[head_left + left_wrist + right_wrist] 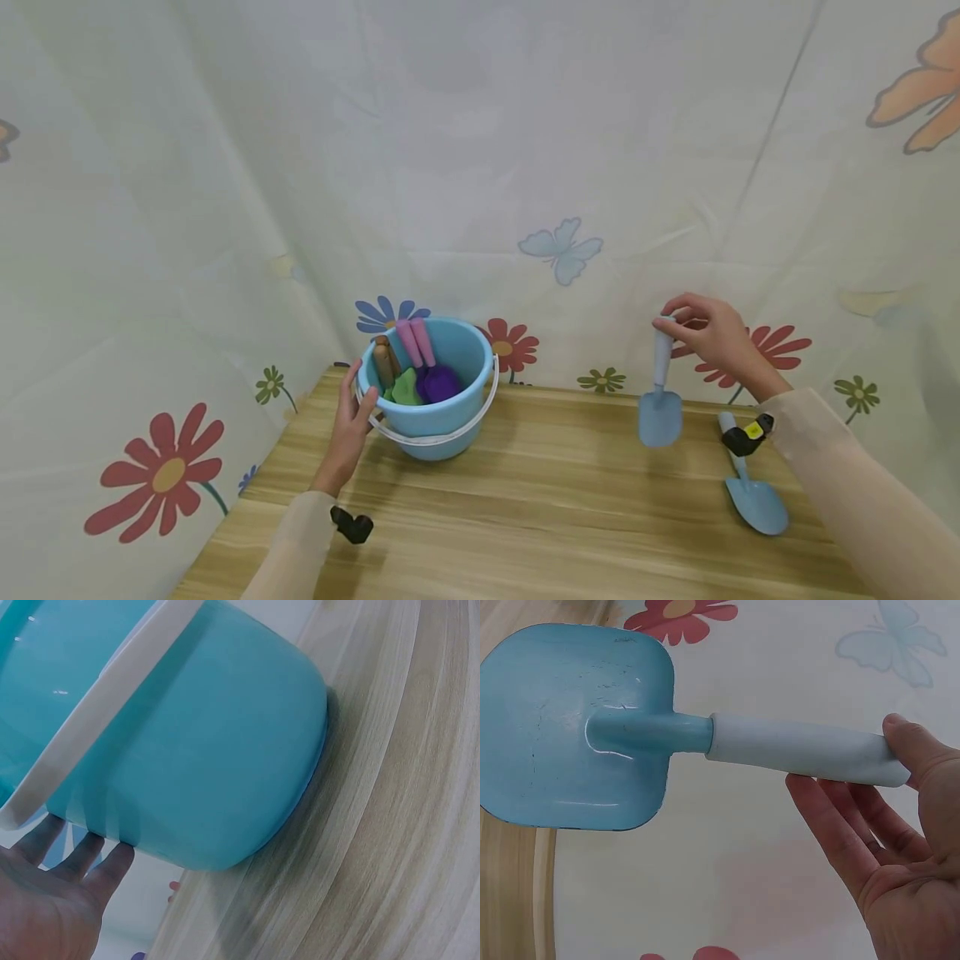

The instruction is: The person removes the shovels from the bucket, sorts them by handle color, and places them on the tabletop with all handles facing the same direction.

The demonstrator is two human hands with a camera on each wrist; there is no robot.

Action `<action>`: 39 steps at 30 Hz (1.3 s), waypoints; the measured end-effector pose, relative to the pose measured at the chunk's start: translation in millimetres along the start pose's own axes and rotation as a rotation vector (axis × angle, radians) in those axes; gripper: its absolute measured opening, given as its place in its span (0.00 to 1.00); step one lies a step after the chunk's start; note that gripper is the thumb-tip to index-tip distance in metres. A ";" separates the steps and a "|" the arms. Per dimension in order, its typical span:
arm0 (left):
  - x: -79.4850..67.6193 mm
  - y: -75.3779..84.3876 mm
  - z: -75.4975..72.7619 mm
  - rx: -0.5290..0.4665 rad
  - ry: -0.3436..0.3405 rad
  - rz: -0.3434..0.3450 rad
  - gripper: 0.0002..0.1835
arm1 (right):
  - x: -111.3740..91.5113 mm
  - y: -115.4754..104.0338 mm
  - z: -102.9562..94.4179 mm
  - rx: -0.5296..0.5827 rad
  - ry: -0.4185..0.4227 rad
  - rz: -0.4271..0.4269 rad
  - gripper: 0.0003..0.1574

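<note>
My right hand [708, 333] pinches the end of the pale handle of a light-blue hand shovel [660, 419]. The shovel hangs blade down above the table, and its broad, square-cornered blade shows scuffs in the right wrist view. At the left, a light-blue bucket [450, 423] with a white carrying handle [480, 417] stands on the table. My left hand [351, 425] rests against its outer side, fingers fairly straight on the wall in the left wrist view. Inside the bucket are pink handles [416, 342], brown handles [384, 362], a purple piece [441, 383] and a green piece [405, 388].
A second light-blue trowel [757, 507], with a rounded blade, lies on the wooden table [540, 517] beneath my right forearm. Behind the table hangs a pale curtain [450, 167] printed with flowers and butterflies. A black wrist camera is on each sleeve.
</note>
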State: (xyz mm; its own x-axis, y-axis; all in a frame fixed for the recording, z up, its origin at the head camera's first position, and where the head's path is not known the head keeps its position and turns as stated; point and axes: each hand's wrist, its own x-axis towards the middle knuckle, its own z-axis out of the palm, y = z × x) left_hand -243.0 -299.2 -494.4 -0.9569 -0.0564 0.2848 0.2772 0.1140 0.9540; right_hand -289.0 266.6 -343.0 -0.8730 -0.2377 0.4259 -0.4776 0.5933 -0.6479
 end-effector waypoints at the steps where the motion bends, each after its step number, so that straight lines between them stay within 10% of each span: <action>1: -0.1 0.4 0.0 0.000 0.000 0.003 0.34 | -0.8 1.8 0.0 -0.011 0.002 0.003 0.15; 39: -0.6 1.0 1.4 0.005 0.012 0.001 0.35 | -46.5 73.8 2.9 0.114 -0.091 0.203 0.19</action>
State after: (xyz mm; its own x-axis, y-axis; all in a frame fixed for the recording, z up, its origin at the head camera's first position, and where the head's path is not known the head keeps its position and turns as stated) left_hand -242.2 -297.6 -493.7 -0.9557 -0.0678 0.2865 0.2774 0.1188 0.9534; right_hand -283.9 319.2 -412.4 -0.9550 -0.1941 0.2244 -0.2953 0.5467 -0.7835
